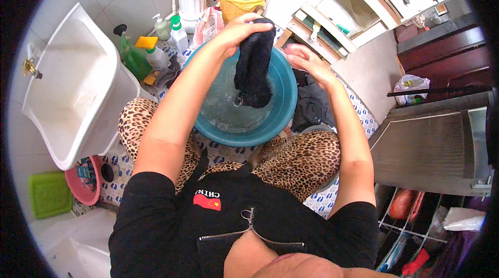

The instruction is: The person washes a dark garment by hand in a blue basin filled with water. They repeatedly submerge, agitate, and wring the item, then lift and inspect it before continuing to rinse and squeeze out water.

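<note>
A wet black cloth (255,65), possibly a sock or other small garment, hangs from my left hand (242,30), pinched between thumb and fingers. Its lower end reaches the cloudy water (222,110) in a round teal plastic basin (288,102). Over the basin's right rim is my right hand (308,61), slightly blurred, with nothing visible in it and the thumb apart from the fingers. A gap separates it from the cloth. The basin stands on the floor between my bent knees.
Dark wet clothes (314,100) lie right of the basin. Beyond it are a yellow wastebasket (234,5) and a pink-and-white bag (209,24). Several bottles, including a white one with a green cap (179,36), stand by a white washbasin (74,83). A cabinet door (429,149) is at right.
</note>
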`<state>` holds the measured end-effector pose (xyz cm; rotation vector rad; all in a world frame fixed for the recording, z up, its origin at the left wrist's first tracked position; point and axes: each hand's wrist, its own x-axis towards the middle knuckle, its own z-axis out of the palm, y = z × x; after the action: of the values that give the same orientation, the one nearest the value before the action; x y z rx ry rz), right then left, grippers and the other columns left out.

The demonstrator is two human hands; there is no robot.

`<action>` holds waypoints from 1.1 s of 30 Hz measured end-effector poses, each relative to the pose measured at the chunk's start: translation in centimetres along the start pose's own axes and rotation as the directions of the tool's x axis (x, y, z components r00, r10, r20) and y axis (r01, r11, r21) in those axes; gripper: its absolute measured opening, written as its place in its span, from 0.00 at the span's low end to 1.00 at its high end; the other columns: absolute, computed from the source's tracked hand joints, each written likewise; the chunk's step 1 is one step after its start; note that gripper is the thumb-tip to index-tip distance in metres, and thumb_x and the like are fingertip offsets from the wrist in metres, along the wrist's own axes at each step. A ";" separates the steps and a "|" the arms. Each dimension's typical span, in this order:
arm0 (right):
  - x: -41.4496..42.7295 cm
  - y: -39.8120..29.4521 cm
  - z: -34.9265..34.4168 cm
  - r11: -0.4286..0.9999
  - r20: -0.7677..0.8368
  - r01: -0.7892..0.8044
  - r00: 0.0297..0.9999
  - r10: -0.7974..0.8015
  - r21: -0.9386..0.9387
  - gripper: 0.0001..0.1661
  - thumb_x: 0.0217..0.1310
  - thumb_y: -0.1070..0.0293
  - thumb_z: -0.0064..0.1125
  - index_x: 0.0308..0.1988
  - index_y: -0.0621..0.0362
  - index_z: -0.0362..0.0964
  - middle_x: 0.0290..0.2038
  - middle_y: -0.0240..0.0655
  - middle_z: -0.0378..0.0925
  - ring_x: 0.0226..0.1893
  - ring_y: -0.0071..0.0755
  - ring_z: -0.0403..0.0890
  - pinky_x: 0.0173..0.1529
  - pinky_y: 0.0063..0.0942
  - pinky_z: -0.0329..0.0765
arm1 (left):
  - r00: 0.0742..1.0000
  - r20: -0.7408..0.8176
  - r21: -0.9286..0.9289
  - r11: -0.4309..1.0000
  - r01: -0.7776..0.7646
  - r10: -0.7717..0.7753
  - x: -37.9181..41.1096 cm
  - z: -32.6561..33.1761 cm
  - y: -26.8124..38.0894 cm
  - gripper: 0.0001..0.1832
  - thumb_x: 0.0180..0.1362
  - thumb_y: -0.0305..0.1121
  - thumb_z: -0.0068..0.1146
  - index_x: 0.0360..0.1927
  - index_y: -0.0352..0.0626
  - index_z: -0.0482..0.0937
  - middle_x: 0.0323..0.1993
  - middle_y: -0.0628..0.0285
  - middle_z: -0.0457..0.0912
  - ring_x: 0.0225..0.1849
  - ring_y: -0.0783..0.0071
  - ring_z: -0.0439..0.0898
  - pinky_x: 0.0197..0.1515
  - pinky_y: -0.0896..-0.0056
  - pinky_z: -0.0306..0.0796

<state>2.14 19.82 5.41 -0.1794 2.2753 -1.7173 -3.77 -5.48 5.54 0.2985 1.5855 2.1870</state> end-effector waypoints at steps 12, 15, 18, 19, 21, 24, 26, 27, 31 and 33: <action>1.2 -3.8 1.3 0.998 -0.020 -0.006 1.000 0.007 0.070 0.24 0.56 0.57 0.65 0.49 0.60 0.75 0.43 0.31 0.80 0.42 0.23 0.78 0.51 0.24 0.71 | 0.980 0.178 0.242 0.961 -0.132 0.090 1.1 -1.2 4.0 0.21 0.55 0.30 0.62 0.54 0.44 0.77 0.49 0.63 0.79 0.51 0.73 0.76 0.58 0.72 0.67; 0.8 -4.2 0.0 0.957 -0.140 0.110 0.987 -0.074 0.269 0.28 0.52 0.64 0.67 0.52 0.61 0.71 0.45 0.35 0.79 0.46 0.28 0.78 0.54 0.27 0.71 | 0.987 0.132 0.222 0.968 -0.116 0.088 1.4 -3.4 5.2 0.21 0.54 0.28 0.61 0.53 0.44 0.77 0.49 0.62 0.79 0.51 0.72 0.75 0.59 0.72 0.65; 0.8 -3.6 -2.3 0.895 -0.220 0.172 0.972 -0.086 0.410 0.18 0.55 0.71 0.64 0.46 0.62 0.71 0.39 0.35 0.79 0.38 0.27 0.80 0.46 0.25 0.77 | 0.993 0.020 0.352 0.929 -0.113 0.113 1.2 -4.5 6.0 0.21 0.54 0.27 0.60 0.54 0.44 0.77 0.49 0.62 0.78 0.52 0.72 0.75 0.60 0.72 0.64; 0.7 -3.5 -3.1 0.887 -0.232 0.170 0.970 -0.074 0.429 0.16 0.55 0.72 0.63 0.44 0.62 0.72 0.38 0.35 0.80 0.37 0.28 0.80 0.45 0.25 0.78 | 0.992 0.037 0.289 0.949 -0.128 0.123 1.7 -5.6 5.8 0.21 0.55 0.27 0.59 0.54 0.45 0.77 0.50 0.62 0.78 0.54 0.72 0.73 0.61 0.72 0.63; 0.5 -3.1 -4.1 0.854 -0.318 0.276 0.938 -0.139 0.440 0.13 0.56 0.71 0.63 0.41 0.61 0.73 0.38 0.35 0.80 0.37 0.28 0.81 0.45 0.26 0.78 | 0.981 0.022 0.279 0.941 -0.193 0.195 2.0 -7.3 5.3 0.20 0.56 0.28 0.59 0.54 0.45 0.77 0.50 0.62 0.78 0.53 0.72 0.74 0.60 0.72 0.65; 0.1 -2.4 -6.1 0.864 -0.460 0.262 0.887 -0.039 0.431 0.15 0.55 0.70 0.64 0.43 0.60 0.73 0.40 0.34 0.79 0.40 0.29 0.79 0.47 0.26 0.75 | 0.979 -0.056 0.260 0.949 -0.177 0.198 2.1 -8.9 5.4 0.20 0.57 0.28 0.57 0.55 0.46 0.76 0.49 0.63 0.79 0.51 0.72 0.75 0.58 0.71 0.65; 0.0 -1.9 -6.9 0.888 -0.496 0.295 0.863 -0.090 0.352 0.15 0.57 0.69 0.63 0.45 0.60 0.73 0.41 0.34 0.79 0.40 0.28 0.79 0.48 0.25 0.74 | 0.983 -0.078 0.176 0.972 -0.153 0.168 2.2 -9.5 5.5 0.20 0.57 0.29 0.57 0.56 0.46 0.76 0.49 0.64 0.79 0.51 0.73 0.76 0.58 0.71 0.65; 0.0 -1.8 -7.1 0.897 -0.510 0.311 0.852 -0.117 0.315 0.16 0.57 0.68 0.63 0.45 0.60 0.73 0.41 0.33 0.79 0.40 0.28 0.79 0.48 0.25 0.74 | 0.984 -0.092 0.136 0.981 -0.140 0.154 2.0 -9.9 5.6 0.20 0.58 0.29 0.56 0.56 0.46 0.76 0.49 0.64 0.79 0.50 0.73 0.76 0.58 0.71 0.65; 0.6 -1.4 -8.1 0.902 -0.626 0.365 0.766 -0.149 0.232 0.18 0.62 0.66 0.60 0.49 0.61 0.71 0.42 0.33 0.78 0.42 0.26 0.77 0.51 0.23 0.71 | 0.967 -0.127 0.177 0.964 -0.198 0.221 2.7 -11.1 5.5 0.21 0.58 0.31 0.57 0.57 0.48 0.75 0.48 0.65 0.80 0.49 0.74 0.76 0.57 0.71 0.64; 0.6 -1.4 -8.6 0.883 -0.671 0.421 0.718 -0.184 0.209 0.16 0.63 0.66 0.58 0.48 0.62 0.71 0.42 0.33 0.78 0.41 0.26 0.77 0.50 0.23 0.72 | 0.960 -0.151 0.189 0.960 -0.205 0.234 2.6 -11.2 5.9 0.21 0.58 0.31 0.57 0.57 0.49 0.76 0.48 0.65 0.80 0.51 0.75 0.74 0.57 0.70 0.63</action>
<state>-1.05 27.17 8.81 0.1388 2.3969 -2.6736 -11.89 -15.42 7.23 0.3622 1.9243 2.2970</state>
